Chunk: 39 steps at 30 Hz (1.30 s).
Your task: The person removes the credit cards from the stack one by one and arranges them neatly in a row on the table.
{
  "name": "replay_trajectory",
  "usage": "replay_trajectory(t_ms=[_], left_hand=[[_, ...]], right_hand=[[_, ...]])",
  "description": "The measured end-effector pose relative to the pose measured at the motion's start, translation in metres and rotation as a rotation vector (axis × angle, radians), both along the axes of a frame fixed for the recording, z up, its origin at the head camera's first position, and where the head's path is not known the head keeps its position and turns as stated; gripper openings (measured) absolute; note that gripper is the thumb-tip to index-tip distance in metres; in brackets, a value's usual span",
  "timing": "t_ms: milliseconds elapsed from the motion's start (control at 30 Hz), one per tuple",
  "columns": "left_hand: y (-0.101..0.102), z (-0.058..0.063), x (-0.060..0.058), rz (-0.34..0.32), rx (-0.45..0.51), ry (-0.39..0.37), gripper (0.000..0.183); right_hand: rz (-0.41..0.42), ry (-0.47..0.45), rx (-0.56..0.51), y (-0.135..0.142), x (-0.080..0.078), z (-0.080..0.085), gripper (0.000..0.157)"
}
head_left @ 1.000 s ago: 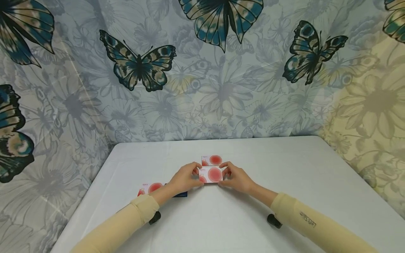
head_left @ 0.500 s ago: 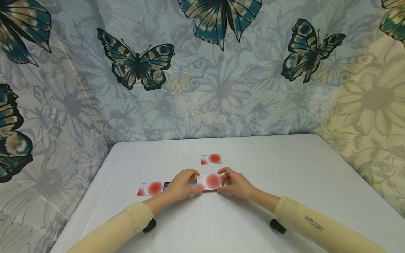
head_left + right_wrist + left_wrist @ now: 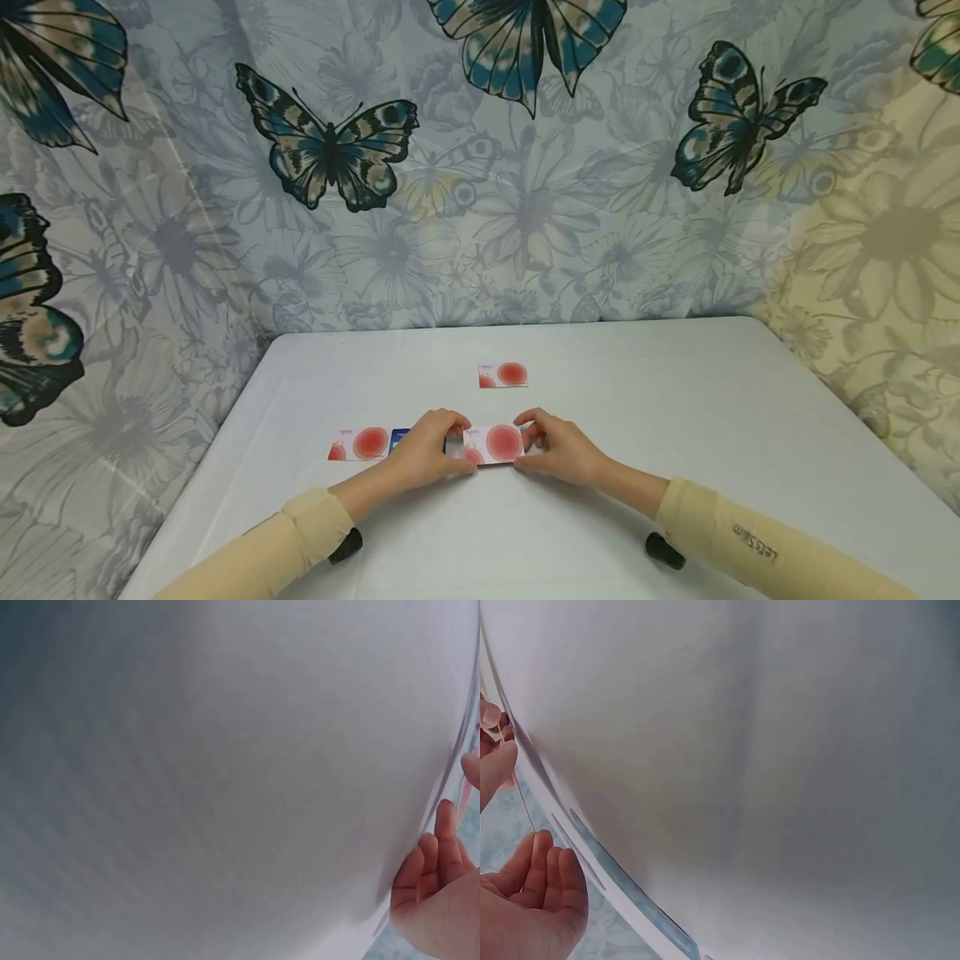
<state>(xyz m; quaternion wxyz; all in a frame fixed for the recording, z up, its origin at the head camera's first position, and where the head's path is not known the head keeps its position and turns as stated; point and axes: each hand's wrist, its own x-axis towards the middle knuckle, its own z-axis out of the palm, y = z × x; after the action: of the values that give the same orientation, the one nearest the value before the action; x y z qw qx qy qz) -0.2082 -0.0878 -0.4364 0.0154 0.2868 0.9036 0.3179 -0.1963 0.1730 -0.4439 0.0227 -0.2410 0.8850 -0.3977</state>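
Note:
A white card with a pink-red circle [image 3: 492, 445] is pinched at both ends, its near edge slightly raised in the head view. My left hand [image 3: 429, 450] pinches the left end between thumb and fingers. The right end is held the same way by my right hand [image 3: 564, 450]. Seen from the left wrist, the card is a thin line reaching to the left hand [image 3: 544, 900]. A matching card [image 3: 504, 375] lies farther back. To the left, another red-circled card [image 3: 358, 444] lies beside a blue card [image 3: 397, 437], which my left hand partly covers.
The cards are on a white-covered table [image 3: 660, 392]. Behind it hangs a cloth backdrop [image 3: 525, 217] printed with flowers and butterflies. Black wrist devices [image 3: 664, 551] sit below both forearms.
Both hands have drawn the held card back toward the body, away from the far card and level with the left row. More of the blue card shows now.

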Motion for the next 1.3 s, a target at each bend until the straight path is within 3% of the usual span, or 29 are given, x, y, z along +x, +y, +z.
replay_trajectory(t_ms=[367, 933, 1300], left_hand=[[-0.006, -0.001, 0.006, 0.016, -0.057, -0.034, 0.051], [-0.022, -0.004, -0.01, -0.004, -0.051, -0.057, 0.048], [-0.025, -0.003, -0.014, -0.009, -0.068, -0.084, 0.047]], right_hand=[[0.002, -0.001, 0.034, -0.005, 0.004, 0.0, 0.047], [0.007, 0.018, 0.077, -0.021, -0.007, 0.004, 0.044], [-0.005, -0.009, 0.101, -0.025, -0.012, 0.003, 0.044]])
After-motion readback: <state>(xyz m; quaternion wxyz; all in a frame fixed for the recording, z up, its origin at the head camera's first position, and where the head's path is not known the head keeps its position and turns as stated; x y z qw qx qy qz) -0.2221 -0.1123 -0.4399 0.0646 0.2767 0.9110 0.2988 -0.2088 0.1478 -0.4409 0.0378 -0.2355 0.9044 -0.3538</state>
